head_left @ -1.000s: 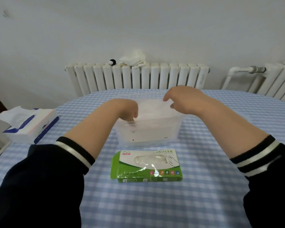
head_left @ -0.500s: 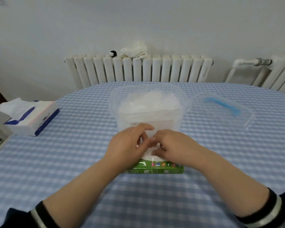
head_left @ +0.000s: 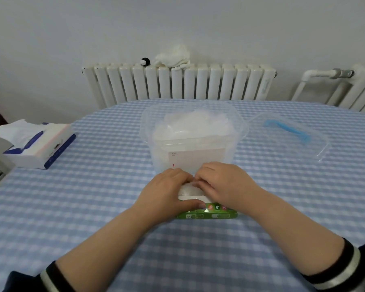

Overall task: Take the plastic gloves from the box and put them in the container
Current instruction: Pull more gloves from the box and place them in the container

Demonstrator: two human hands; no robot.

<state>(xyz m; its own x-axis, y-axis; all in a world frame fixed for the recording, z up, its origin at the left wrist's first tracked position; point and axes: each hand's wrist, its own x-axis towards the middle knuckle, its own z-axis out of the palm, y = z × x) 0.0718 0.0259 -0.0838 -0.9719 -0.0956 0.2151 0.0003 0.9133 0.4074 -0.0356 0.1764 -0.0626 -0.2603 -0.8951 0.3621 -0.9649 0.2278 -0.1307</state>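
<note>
The green glove box (head_left: 211, 214) lies flat on the table just in front of the clear plastic container (head_left: 154, 148). My left hand (head_left: 168, 193) holds the box, thumb along its front edge and fingers curled over the top. My right hand (head_left: 222, 184) sits on the box's right side, its curled fingertips pinching the white plastic gloves (head_left: 189, 191) at the opening between both hands. A pile of crumpled plastic gloves (head_left: 196, 124) fills the open container. Most of the box top is hidden by my hands.
The container's clear lid (head_left: 316, 148) with a blue handle (head_left: 287, 131) lies to the right. A tissue box (head_left: 40, 147) stands at the left on the blue checked tablecloth (head_left: 93, 207). A white radiator (head_left: 177, 83) with a cloth on it runs behind the table.
Both hands came back from the container down onto the green box. Since half a second ago they have barely shifted, fingers still together at the opening.
</note>
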